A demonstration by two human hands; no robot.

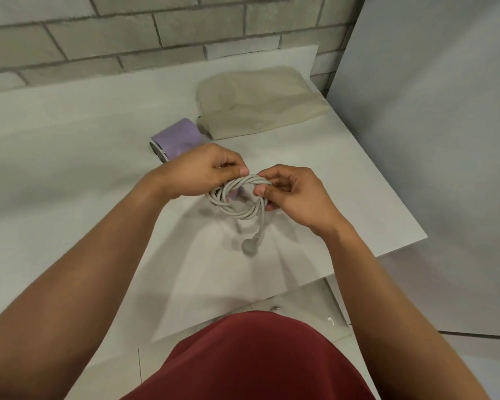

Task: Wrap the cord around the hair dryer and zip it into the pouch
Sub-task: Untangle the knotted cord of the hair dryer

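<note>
Here, both hands meet over the white worktop (70, 145), working a coil of pale grey, rope-like cord (237, 184). The left hand (205, 171) has its fingers curled and pinches the upper left part of the coil between thumb and fingertips. The right hand (295, 194) grips the coil's right side, thumb on top and fingers curled beneath. The coil is made of several loops twisted together and is held just above the worktop. From its lower right a short tail hangs down, ending in a round grey plug (248, 246) near the surface.

The lilac, cylinder-shaped hair dryer (179, 137) lies on its side on the worktop just behind the left hand, its chrome-rimmed end facing left; the hand hides part of it, and a bit of lilac shows through the coil's opening. Beyond it, touching or nearly touching its far end, lies the beige fabric pouch (260, 102), flat and rumpled, near the worktop's back right corner. A grey brick wall (98, 33) rises behind, and a dark red shirt (257, 359) fills the bottom edge.
</note>
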